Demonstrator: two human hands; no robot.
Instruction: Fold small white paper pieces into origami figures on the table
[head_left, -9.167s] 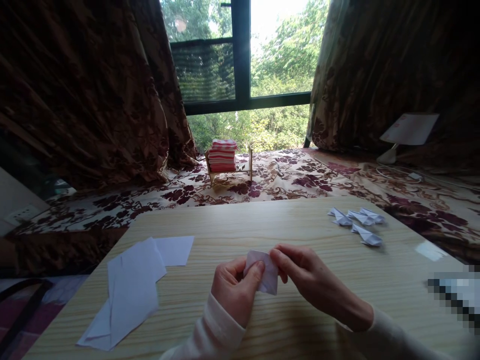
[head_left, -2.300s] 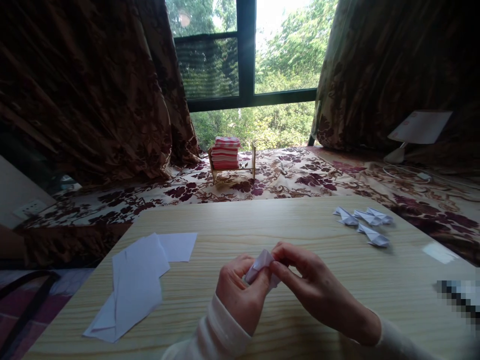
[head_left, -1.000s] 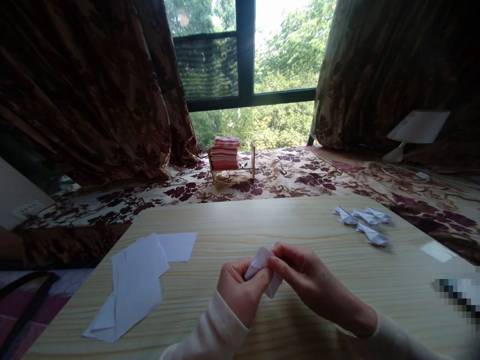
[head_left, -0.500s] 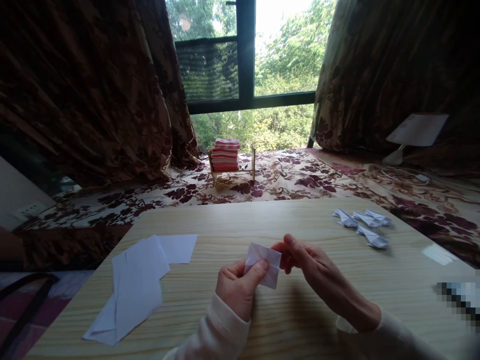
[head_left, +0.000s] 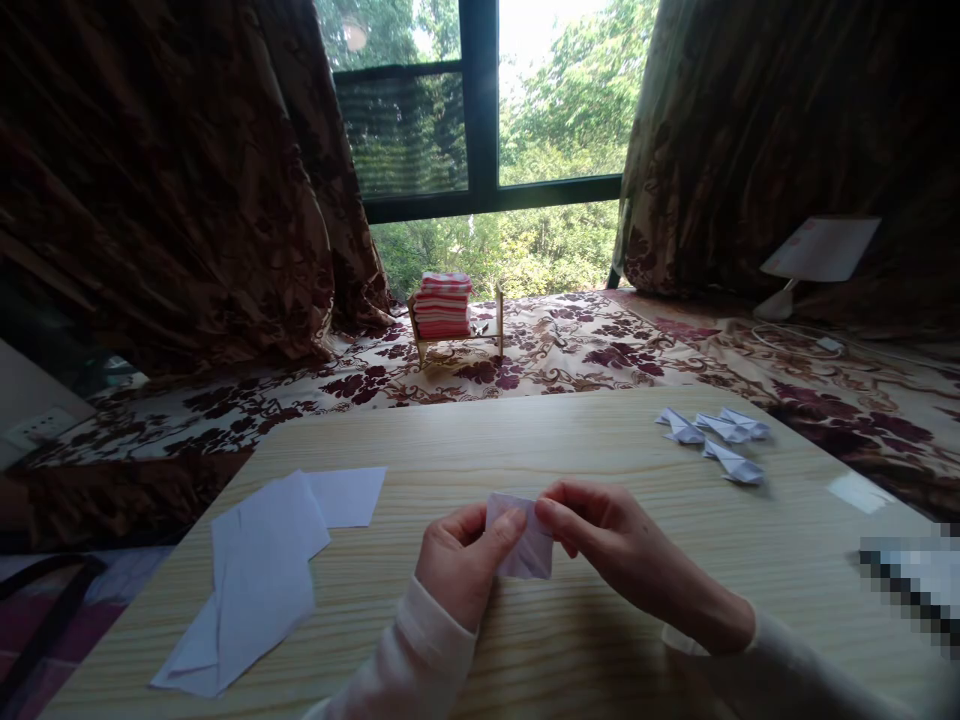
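Note:
A small folded square of white paper (head_left: 531, 557) is held above the wooden table (head_left: 420, 650), creases showing on its face. My left hand (head_left: 463, 562) grips its left side, thumb lying across the front. At the upper right corner, my right hand (head_left: 611, 525) pinches the paper between thumb and fingers. The fingertips behind the sheet are hidden. Several folded white paper pieces (head_left: 729, 428) rest at the table's far right, beyond my right hand.
Loose white paper sheets (head_left: 262, 570) overlap on the table's left side. A pixelated object (head_left: 911, 580) lies at the right edge. Behind the table, a small wooden rack (head_left: 500, 325) with folded striped cloths (head_left: 442, 305) and a lamp (head_left: 821, 250) stand on floral fabric.
My right thumb and fingers have closed on the paper's upper right corner. The paper has tilted slightly, and the whole view has shifted a little.

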